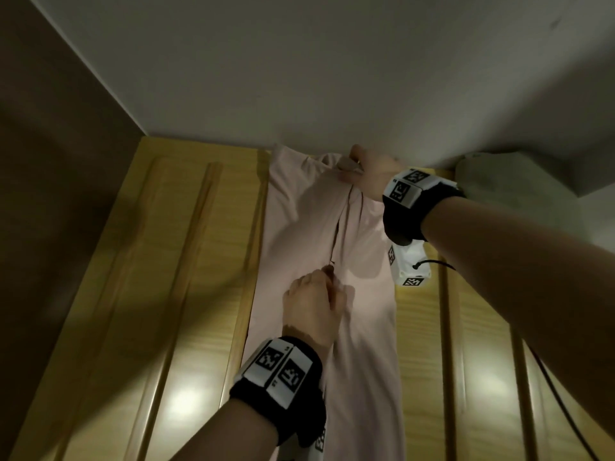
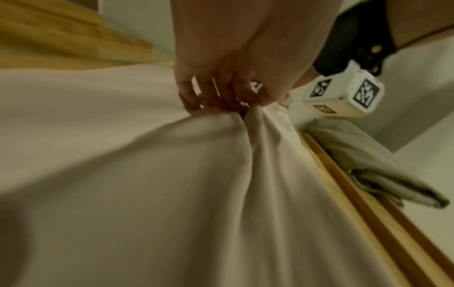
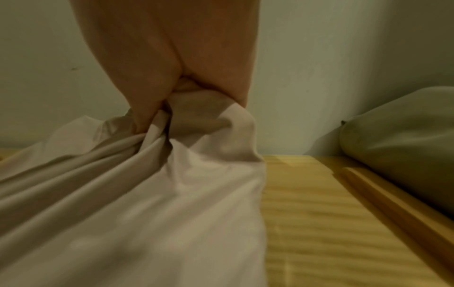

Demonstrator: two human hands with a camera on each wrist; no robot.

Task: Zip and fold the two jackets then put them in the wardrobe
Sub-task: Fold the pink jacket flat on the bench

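A pale pink jacket hangs flat down the front of a yellow wooden wardrobe, its top just under the ceiling. My right hand grips the bunched collar at the top. My left hand is lower down and pinches the jacket's front at the zip, which gapes as a dark slit between the two hands. In the left wrist view the curled fingers pinch a fold of the jacket. A second, grey-green jacket lies bundled on top of the wardrobe at the right.
The white ceiling sits just above the wardrobe's top edge. A brown wall stands at the left. Raised door mouldings run down the wardrobe front. A black cable hangs at the lower right.
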